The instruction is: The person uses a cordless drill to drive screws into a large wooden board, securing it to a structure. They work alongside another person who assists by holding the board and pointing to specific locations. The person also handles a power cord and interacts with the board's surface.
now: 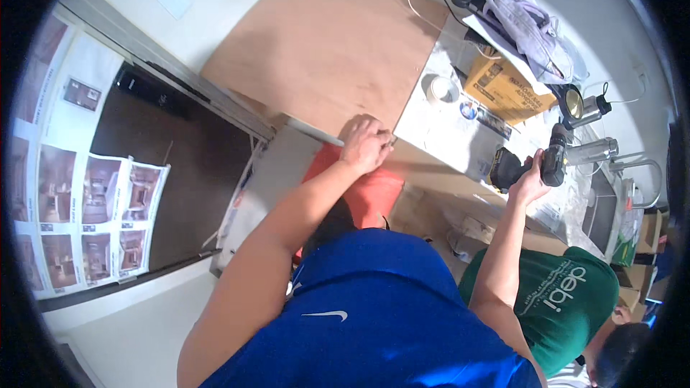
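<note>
My left hand (368, 145) rests at the near corner of a large brown board (323, 43), with its fingers curled and closed together. What they pinch, if anything, is too small to make out. On the right, my right hand (530, 181) is closed round the handle of a black cordless drill (553, 163), held above the cluttered worktop. The drill's chuck points away from me, and its battery end (502, 170) sticks out to the left of my hand. Below my left hand shows a red surface (374, 197).
The worktop (460, 140) holds a roll of tape (441, 90), a yellow-brown carton (503, 89), a pale purple bag (517, 17) and a metal bottle (593, 151). A person in a green shirt (539, 302) bends low at the right. Printed sheets (93, 194) hang on the left.
</note>
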`<state>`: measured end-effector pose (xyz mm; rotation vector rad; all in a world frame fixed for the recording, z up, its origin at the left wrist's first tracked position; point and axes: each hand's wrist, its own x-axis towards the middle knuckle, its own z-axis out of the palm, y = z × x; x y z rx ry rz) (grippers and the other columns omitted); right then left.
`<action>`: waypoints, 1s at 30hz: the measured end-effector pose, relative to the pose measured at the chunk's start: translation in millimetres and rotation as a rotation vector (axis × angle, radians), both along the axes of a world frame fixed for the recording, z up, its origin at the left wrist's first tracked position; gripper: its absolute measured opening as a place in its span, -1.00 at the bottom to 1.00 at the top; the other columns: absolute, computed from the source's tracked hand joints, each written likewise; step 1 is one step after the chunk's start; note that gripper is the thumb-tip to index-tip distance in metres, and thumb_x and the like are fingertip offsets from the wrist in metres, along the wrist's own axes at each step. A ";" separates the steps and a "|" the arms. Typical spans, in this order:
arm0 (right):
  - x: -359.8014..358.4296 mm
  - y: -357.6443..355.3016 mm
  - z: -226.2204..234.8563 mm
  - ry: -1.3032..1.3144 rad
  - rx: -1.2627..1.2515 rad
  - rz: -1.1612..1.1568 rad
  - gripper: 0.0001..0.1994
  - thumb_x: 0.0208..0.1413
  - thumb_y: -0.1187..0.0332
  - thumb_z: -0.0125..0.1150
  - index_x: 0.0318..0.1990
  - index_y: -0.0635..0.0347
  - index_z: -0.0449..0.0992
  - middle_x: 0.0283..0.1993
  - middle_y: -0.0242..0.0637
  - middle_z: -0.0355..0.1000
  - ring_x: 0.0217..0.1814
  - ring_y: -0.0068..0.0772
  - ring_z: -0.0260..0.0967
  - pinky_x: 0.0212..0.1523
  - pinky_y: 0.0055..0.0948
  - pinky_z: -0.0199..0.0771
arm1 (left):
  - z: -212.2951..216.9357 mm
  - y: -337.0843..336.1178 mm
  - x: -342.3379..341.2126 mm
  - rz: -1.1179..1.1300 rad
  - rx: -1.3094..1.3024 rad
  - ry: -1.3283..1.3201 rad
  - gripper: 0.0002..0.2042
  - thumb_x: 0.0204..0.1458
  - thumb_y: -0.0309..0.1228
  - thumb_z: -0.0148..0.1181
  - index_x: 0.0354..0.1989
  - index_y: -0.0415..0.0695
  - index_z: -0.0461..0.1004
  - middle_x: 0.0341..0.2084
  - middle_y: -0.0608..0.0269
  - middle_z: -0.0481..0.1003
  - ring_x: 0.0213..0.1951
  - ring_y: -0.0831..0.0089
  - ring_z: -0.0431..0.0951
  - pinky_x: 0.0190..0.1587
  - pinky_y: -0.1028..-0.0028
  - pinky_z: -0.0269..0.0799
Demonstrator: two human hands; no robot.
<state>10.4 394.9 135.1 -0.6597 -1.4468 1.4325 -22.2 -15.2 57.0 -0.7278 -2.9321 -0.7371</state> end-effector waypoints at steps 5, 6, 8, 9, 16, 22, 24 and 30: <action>-31.0 16.2 -32.7 -0.031 0.108 -0.117 -0.87 0.26 0.46 0.46 -0.11 0.25 0.65 -0.19 -0.38 0.61 -0.33 -0.54 0.47 -0.31 -0.43 0.53 | -4.3 -1.0 -61.9 -0.119 0.070 -0.039 -0.94 -0.01 -0.29 0.39 -0.43 0.07 0.71 -0.38 0.15 0.66 -0.19 0.09 0.65 -0.05 0.12 0.57; -33.5 18.7 -40.0 -0.049 0.098 -0.142 -0.88 0.26 0.46 0.45 -0.11 0.24 0.65 -0.18 -0.39 0.61 -0.33 -0.55 0.47 -0.30 -0.42 0.53 | -13.2 1.6 -76.7 -0.140 0.065 -0.169 -0.95 -0.03 -0.29 0.40 -0.42 0.08 0.71 -0.39 0.13 0.68 -0.23 0.10 0.68 -0.09 0.12 0.59; -37.1 19.4 -51.6 0.005 0.122 -0.153 -0.88 0.26 0.45 0.47 -0.11 0.23 0.66 -0.19 -0.39 0.62 -0.32 -0.54 0.47 -0.27 -0.41 0.56 | -19.7 3.6 -93.9 -0.215 0.077 -0.325 -0.95 -0.03 -0.32 0.40 -0.38 0.08 0.71 -0.32 0.11 0.71 -0.21 0.10 0.72 -0.13 0.10 0.62; -38.9 18.9 -54.2 -0.032 0.168 -0.192 -0.86 0.26 0.44 0.47 -0.09 0.24 0.67 -0.18 -0.39 0.62 -0.30 -0.53 0.48 -0.26 -0.41 0.57 | -25.3 11.9 -100.6 -0.214 0.008 -0.355 -0.94 -0.02 -0.34 0.39 -0.37 0.06 0.71 -0.31 0.12 0.71 -0.19 0.09 0.73 -0.11 0.11 0.62; -33.7 21.9 -68.2 -0.107 0.308 -0.222 -0.75 0.30 0.33 0.47 0.01 0.30 0.68 -0.09 -0.34 0.64 -0.26 -0.50 0.50 -0.22 -0.42 0.61 | -21.3 12.9 -127.1 -0.480 -0.034 -0.448 -0.90 -0.03 -0.37 0.40 -0.33 0.00 0.67 -0.33 0.10 0.69 -0.18 0.04 0.72 -0.13 0.05 0.60; -4.8 21.2 -85.3 -0.256 0.258 -0.288 -0.64 0.32 0.20 0.47 0.06 0.34 0.71 -0.02 -0.30 0.66 -0.25 -0.43 0.52 -0.18 -0.36 0.63 | -8.0 7.5 -156.7 -0.820 -0.008 -0.376 -0.90 -0.06 -0.42 0.41 -0.35 -0.03 0.65 -0.37 0.08 0.68 -0.21 0.02 0.71 -0.18 0.05 0.58; -1.4 20.2 -89.6 -0.336 0.183 -0.306 -0.56 0.30 0.15 0.49 0.09 0.40 0.68 0.04 -0.27 0.66 -0.20 -0.43 0.53 -0.13 -0.32 0.63 | -8.0 22.2 -150.5 -0.747 -0.112 -0.419 -0.89 -0.07 -0.44 0.41 -0.34 -0.07 0.67 -0.35 0.04 0.69 -0.20 0.01 0.72 -0.16 0.05 0.61; 9.1 -21.4 -72.4 -0.480 0.063 -0.255 -0.32 0.16 0.03 0.59 0.13 0.56 0.55 0.06 -0.05 0.63 -0.01 -0.37 0.53 0.07 -0.24 0.56 | 13.6 25.3 -136.5 -0.558 -0.288 -0.597 -0.78 -0.05 -0.42 0.43 -0.21 -0.22 0.74 -0.23 -0.09 0.72 -0.11 0.06 0.77 -0.12 0.09 0.69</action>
